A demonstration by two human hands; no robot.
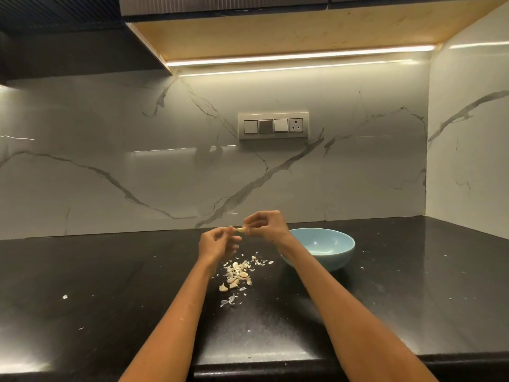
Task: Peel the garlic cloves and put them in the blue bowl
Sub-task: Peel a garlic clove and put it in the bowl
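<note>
Warm under-cabinet strip light (300, 55) glares on marble; wide-angle edges bend.

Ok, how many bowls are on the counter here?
1. The blue bowl sits on the black counter, right of the garlic pile, partly behind the right hand. It looks empty; nothing suggests another bowl hidden.

Views: one, a wide-angle camera worn on the person's head.
Position: above the near edge of the bench (385, 299), at the person's standing height.
Facing: forward and slightly down, square to the marble back wall (110, 161), with a side wall (468, 133) closing the right.
Upper frame: underside of the wall cupboard (275, 34) and its light strip (300, 55).
Lower frame: both forearms enter from the bottom edge; the hands (242, 232) meet near the centre, at arm's length.
Distortion: straight edges bow toward the borders.
Shared coverage: not applicable, single view.
</note>
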